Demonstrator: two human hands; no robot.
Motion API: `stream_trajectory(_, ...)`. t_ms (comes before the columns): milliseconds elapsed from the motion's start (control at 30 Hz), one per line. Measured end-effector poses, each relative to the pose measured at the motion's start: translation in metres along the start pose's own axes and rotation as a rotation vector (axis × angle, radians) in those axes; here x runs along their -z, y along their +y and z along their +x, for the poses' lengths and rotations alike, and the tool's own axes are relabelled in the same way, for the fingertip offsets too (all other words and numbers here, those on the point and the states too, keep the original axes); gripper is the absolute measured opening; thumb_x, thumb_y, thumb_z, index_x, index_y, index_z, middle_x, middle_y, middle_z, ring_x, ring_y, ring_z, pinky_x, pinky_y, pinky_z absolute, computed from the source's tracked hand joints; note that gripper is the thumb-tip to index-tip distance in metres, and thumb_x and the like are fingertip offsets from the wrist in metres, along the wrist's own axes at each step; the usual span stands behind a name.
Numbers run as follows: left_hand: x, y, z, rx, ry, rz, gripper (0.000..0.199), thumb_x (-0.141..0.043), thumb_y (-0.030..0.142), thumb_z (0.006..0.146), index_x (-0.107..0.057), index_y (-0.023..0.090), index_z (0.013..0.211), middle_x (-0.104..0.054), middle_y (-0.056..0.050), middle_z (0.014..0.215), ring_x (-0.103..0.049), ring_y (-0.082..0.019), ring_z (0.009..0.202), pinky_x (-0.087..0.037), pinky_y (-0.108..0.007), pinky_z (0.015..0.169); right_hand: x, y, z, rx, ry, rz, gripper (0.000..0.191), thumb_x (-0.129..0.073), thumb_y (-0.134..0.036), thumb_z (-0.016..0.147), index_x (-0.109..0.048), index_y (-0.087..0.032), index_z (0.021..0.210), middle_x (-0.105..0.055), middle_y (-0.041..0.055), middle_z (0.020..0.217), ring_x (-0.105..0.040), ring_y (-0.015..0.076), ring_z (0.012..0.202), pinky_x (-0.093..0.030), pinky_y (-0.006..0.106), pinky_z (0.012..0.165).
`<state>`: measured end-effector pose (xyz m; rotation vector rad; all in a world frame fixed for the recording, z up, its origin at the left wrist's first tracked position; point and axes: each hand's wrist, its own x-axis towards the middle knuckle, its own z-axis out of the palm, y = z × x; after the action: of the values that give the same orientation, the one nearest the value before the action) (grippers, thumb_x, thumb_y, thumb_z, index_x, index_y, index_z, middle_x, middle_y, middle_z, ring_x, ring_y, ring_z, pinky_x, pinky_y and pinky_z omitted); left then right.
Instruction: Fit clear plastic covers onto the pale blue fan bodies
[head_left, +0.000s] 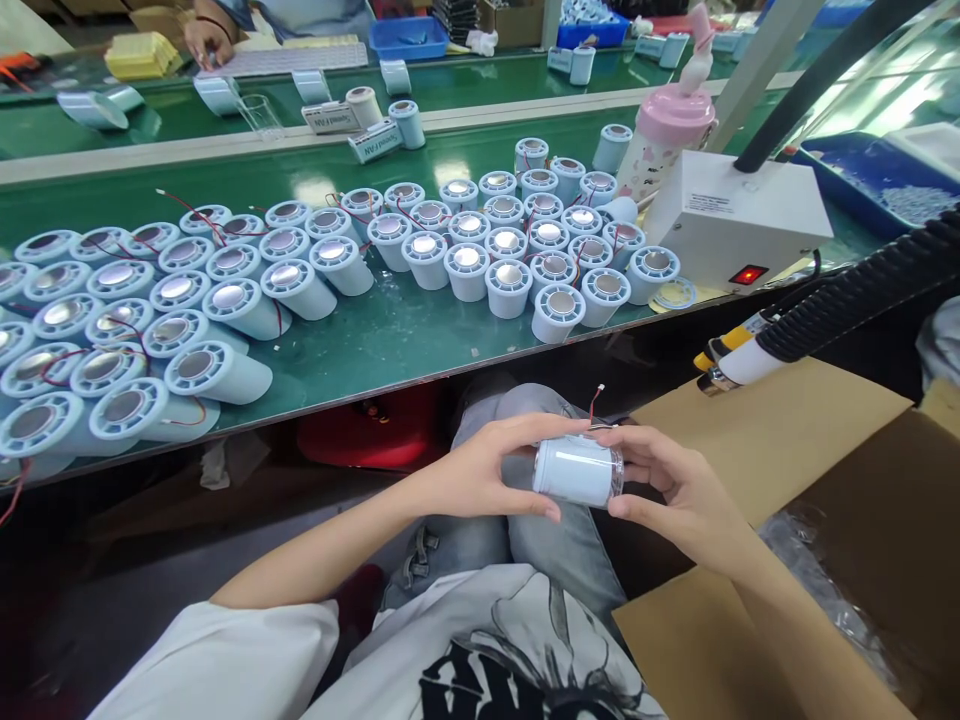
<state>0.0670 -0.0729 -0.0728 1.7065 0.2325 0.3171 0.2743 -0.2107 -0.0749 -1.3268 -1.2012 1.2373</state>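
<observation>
Above my lap, a light blue cylindrical fan housing (574, 472) lies sideways between my two hands. My left hand (484, 468) grips its left end, thumb below and fingers over the top. Around its right end sits a clear plastic sleeve (618, 474), held by the thumb and fingers of my right hand (671, 485). A thin red wire with a small white connector (598, 396) sticks up behind the housing. How far the clear sleeve reaches along the housing is hard to tell. On the green bench (360, 350) ahead stand and lean many similar light blue housings (466, 268), some with red wires.
To my right are an open cardboard box (772, 430) with clear plastic pieces (817, 570) inside, and a black hose tool (750, 360). A white box with a lit red switch (739, 215) and a pink-lidded bottle (667, 135) stand on the bench. Across it, another person's hand (210, 40) shows.
</observation>
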Motion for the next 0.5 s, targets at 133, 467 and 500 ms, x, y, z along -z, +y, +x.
stream_trajectory(133, -0.0001, 0.0020, -0.0008, 0.029, 0.000, 0.020, 0.075, -0.081, 0.029, 0.071, -0.050, 0.029, 0.140, -0.052, -0.010, 0.144, -0.046, -0.030, 0.135, -0.042, -0.043, 0.110, -0.0004, 0.0000, 0.0009, -0.065, -0.021, 0.064, 0.036, -0.075, -0.030, 0.084, -0.060, -0.031, 0.116, -0.061, 0.0032, 0.120, -0.062, 0.0206, 0.104, -0.057, 0.030, 0.085)
stream_trajectory(467, 0.0005, 0.0016, -0.0012, 0.019, -0.016, 0.013, 0.077, -0.081, 0.027, 0.071, -0.049, 0.030, 0.140, -0.052, -0.008, 0.145, -0.045, -0.029, 0.135, -0.043, -0.042, 0.109, -0.0039, 0.0038, 0.0044, -0.218, 0.002, 0.276, 0.033, -0.071, -0.039, 0.085, -0.057, -0.024, 0.111, -0.066, 0.0034, 0.095, -0.064, 0.0176, 0.082, -0.057, 0.025, 0.067)
stream_trajectory(500, 0.0004, 0.0020, -0.0010, 0.020, -0.017, 0.010, 0.077, -0.081, 0.027, 0.071, -0.049, 0.030, 0.140, -0.051, -0.009, 0.145, -0.045, -0.029, 0.135, -0.043, -0.041, 0.109, -0.0042, 0.0047, 0.0045, -0.231, 0.006, 0.299, 0.033, -0.071, -0.041, 0.085, -0.056, -0.024, 0.110, -0.066, 0.0027, 0.093, -0.064, 0.0165, 0.080, -0.057, 0.024, 0.065)
